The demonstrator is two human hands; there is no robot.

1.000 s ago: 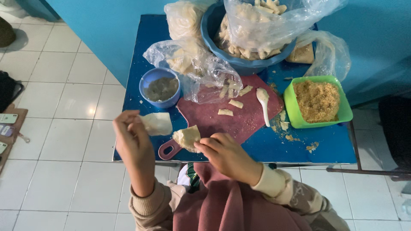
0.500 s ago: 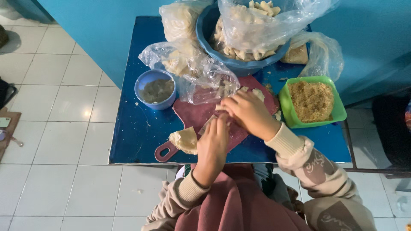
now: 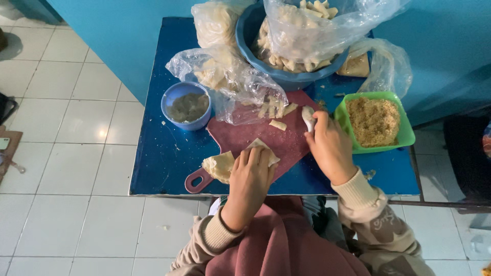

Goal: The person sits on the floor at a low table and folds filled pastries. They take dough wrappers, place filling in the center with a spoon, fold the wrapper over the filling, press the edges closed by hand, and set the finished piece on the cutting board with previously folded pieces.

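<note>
Pressing down flat on a pale wrapper (image 3: 263, 149) with the left hand (image 3: 250, 176), fingers stretched out together over its near edge, on the maroon cutting board (image 3: 255, 139) near the middle of the blue table (image 3: 163, 153). Lying just left of that hand, on the board's near left part, a stack of wrappers (image 3: 219, 166). Gripping a white spoon (image 3: 308, 117) with the right hand (image 3: 330, 145), fingers curled shut around the handle, bowl pointing far, at the board's right edge beside the green tray (image 3: 404, 134) of brown crumbly filling (image 3: 373, 120). Sitting to the far left of the board, a small blue bowl (image 3: 186, 106) of grey paste. Crowding the far side, clear bags (image 3: 230, 82) and a large blue basin (image 3: 286, 76) of pale rolls, with a few cut pieces (image 3: 277, 124) lying on the board's far part.
</note>
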